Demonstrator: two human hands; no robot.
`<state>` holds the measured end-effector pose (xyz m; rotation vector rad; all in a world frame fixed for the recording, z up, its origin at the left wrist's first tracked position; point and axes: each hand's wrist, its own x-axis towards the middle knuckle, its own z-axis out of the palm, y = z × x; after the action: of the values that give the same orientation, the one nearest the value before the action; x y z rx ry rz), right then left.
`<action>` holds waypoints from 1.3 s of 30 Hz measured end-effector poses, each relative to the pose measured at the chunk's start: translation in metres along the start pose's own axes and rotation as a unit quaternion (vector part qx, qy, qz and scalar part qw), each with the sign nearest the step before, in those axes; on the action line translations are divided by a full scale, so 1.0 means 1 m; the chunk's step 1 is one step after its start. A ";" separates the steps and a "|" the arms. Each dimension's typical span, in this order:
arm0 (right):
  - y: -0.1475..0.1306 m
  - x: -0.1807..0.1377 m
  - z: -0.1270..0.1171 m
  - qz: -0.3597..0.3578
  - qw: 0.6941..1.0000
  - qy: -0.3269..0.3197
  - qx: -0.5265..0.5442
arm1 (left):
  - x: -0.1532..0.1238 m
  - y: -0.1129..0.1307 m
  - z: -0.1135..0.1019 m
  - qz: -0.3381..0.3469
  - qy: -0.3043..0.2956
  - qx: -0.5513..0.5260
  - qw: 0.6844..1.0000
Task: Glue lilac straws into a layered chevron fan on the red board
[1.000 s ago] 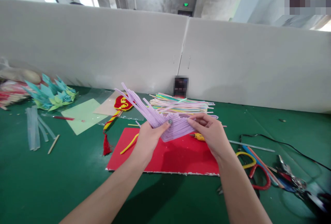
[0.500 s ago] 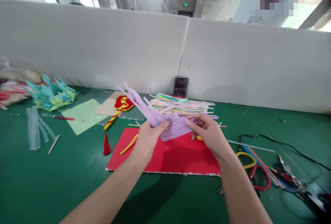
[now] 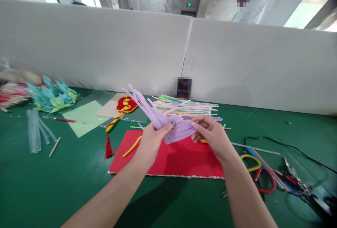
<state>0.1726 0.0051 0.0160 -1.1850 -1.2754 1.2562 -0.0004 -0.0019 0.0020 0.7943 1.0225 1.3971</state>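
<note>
A bundle of light purple pipe cleaners [image 3: 179, 133], folded into a V with the bend facing down, is held above a red board [image 3: 184, 164]. My left hand [image 3: 155, 138] grips it from the left, thumb pressed across the front. On the other side, my right hand [image 3: 207, 133] pinches the short right-hand ends between thumb and fingers. Longer ends of the bundle stick up to the upper left. Behind it lies a pile of pastel pipe cleaners [image 3: 200, 108]. Part of a yellow pipe cleaner [image 3: 131, 147] rests on the board near my left wrist.
A red and yellow fan-shaped ornament [image 3: 126, 104] with a tassel and a green paper sheet [image 3: 86, 117] lie left. Teal folded flowers [image 3: 54, 96] stand farther left. Scissors [image 3: 265, 180] and a black cable [image 3: 292, 147] lie right. A white partition [image 3: 105, 45] closes the back; a person is beyond it.
The purple bundle has shifted very slightly to the right, with both hands keeping their hold. Behind the partition, the person has moved left.
</note>
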 end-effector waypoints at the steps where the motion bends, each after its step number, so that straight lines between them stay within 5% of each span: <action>1: 0.000 0.000 0.000 0.001 1.000 0.006 0.010 | 0.000 0.001 0.001 -0.002 -0.006 -0.020 1.000; 8: 0.004 0.003 -0.001 -0.004 0.999 0.025 0.031 | 0.000 0.004 0.004 -0.023 -0.036 -0.130 0.991; 13: 0.004 0.004 0.000 0.004 0.999 0.027 0.023 | -0.003 0.004 0.006 0.009 -0.025 -0.074 0.997; 18: 0.003 0.006 -0.005 -0.006 0.999 0.035 -0.014 | -0.007 0.012 -0.001 0.147 0.028 0.098 0.984; 20: 0.003 0.003 -0.002 -0.015 1.000 0.012 -0.017 | -0.009 0.017 -0.005 0.227 0.029 0.218 0.949; 23: 0.002 -0.009 0.016 -0.043 0.996 -0.069 0.024 | -0.011 0.017 -0.007 0.332 0.003 0.418 0.846; 26: 0.006 -0.024 0.038 -0.022 0.987 -0.117 0.111 | -0.015 0.008 -0.007 0.348 -0.015 0.565 0.748; 29: 0.016 -0.036 0.039 0.015 0.988 -0.087 0.127 | -0.023 -0.010 -0.010 0.343 -0.055 0.642 0.684; 34: 0.047 -0.049 -0.011 0.023 0.990 -0.021 -0.139 | -0.039 -0.045 -0.025 0.295 -0.073 0.702 0.644; 37: 0.061 -0.057 -0.045 -0.015 0.956 0.074 -0.285 | -0.045 -0.066 -0.033 0.244 -0.073 0.705 0.662; 39: 0.068 -0.060 -0.062 -0.029 0.906 0.168 -0.386 | -0.047 -0.079 -0.036 0.230 -0.095 0.704 0.665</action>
<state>0.2402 -0.0503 -0.0505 -1.8040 -1.5698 0.4388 0.0022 -0.0577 -0.0792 2.4092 1.7622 0.5800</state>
